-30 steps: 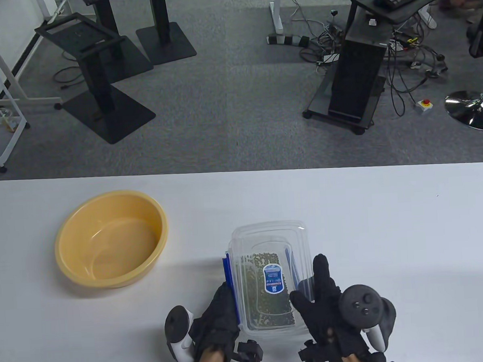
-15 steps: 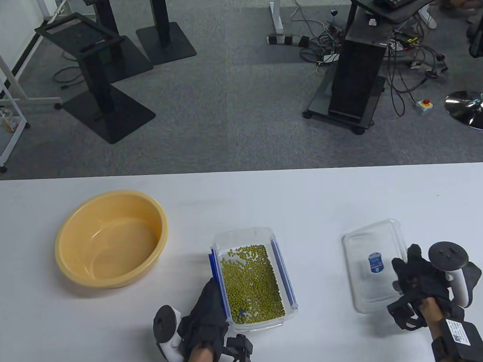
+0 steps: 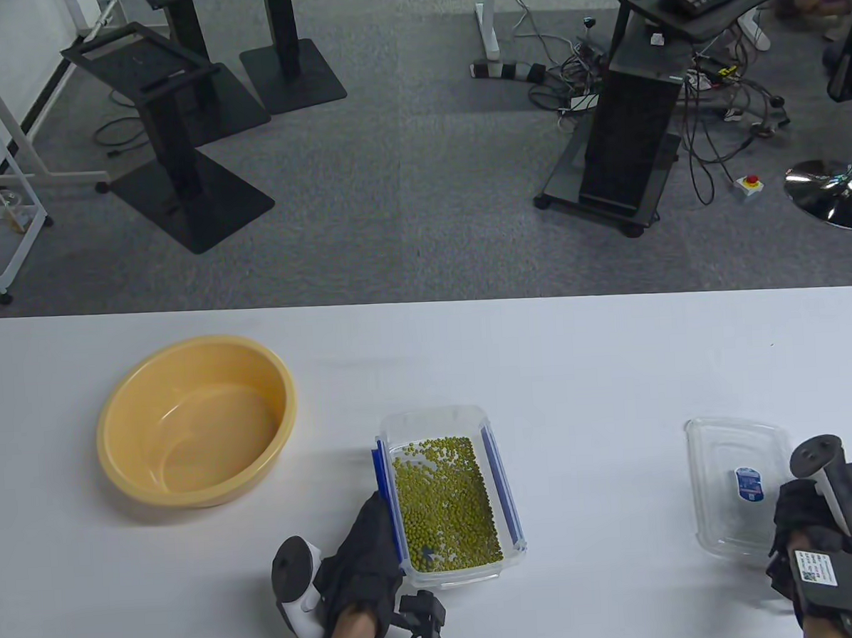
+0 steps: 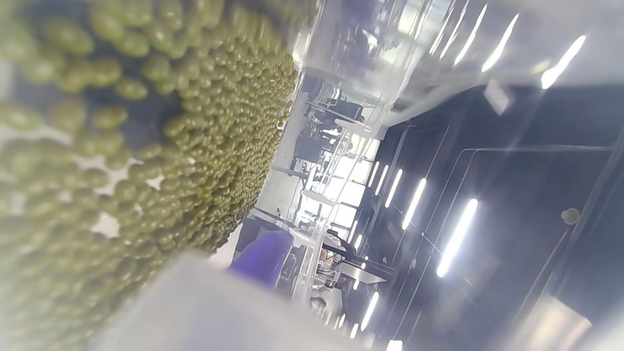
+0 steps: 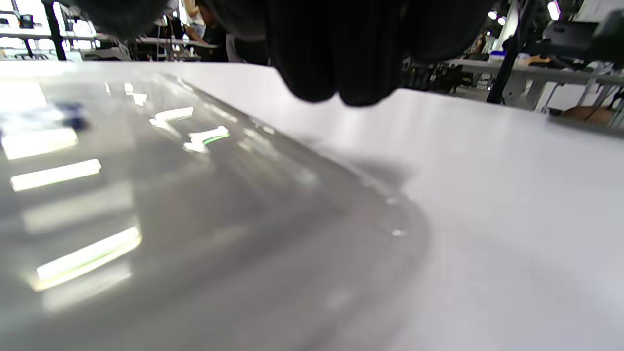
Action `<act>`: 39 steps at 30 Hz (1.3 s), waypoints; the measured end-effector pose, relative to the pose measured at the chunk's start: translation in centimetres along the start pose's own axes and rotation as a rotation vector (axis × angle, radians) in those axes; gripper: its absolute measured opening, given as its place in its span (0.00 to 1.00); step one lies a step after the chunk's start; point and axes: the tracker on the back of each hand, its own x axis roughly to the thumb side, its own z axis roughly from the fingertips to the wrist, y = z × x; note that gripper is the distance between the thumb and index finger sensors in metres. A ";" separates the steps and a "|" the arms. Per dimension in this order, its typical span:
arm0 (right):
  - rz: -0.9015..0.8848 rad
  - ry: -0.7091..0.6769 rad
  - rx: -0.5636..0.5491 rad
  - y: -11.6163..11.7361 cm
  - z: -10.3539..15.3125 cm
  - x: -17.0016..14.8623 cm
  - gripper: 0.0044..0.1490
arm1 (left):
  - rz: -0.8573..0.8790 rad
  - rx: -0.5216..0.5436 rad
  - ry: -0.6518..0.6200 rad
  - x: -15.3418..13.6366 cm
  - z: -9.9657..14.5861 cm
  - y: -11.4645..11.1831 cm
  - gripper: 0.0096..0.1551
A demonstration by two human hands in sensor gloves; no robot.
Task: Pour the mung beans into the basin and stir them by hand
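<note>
A clear plastic box (image 3: pixel 435 420) with blue side clips stands uncovered near the table's front edge, its floor covered in green mung beans (image 3: pixel 446 503). My left hand (image 3: pixel 363 550) grips the box's left wall, the thumb hooked inside its near corner. The left wrist view is filled with beans (image 4: pixel 146 146) seen through the wall. The empty yellow basin (image 3: pixel 196 420) sits to the left, apart from the box. At the far right my right hand (image 3: pixel 810 509) holds the clear lid (image 3: pixel 726 474) by its near right corner, low at the table; its gloved fingers (image 5: pixel 336 58) curl above the lid (image 5: pixel 146 195).
The white table (image 3: pixel 578 368) stretches wide between the box and the lid. Beyond its far edge lies grey carpet with black stands (image 3: pixel 174 132) and a computer cart (image 3: pixel 630 130) among cables.
My right hand lifted the lid off the box and carried it to the far right, down to the table. The beans are now uncovered. My left hand stayed on the box, which shifted slightly.
</note>
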 end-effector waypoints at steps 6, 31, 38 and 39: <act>-0.135 -0.270 0.220 -1.6 4.8 6.3 0.53 | 0.011 0.001 0.008 0.0 0.0 0.0 0.38; -1.042 -0.835 1.442 6.5 24.1 15.8 0.72 | -0.097 -0.120 -0.032 0.5 0.2 -1.4 0.38; -1.059 -0.870 1.397 4.7 22.5 14.9 0.73 | -0.269 -0.219 -0.084 1.3 0.2 -1.8 0.40; -1.066 -0.871 1.400 4.5 22.1 14.7 0.72 | -0.309 -0.213 -0.097 1.5 0.2 -1.5 0.39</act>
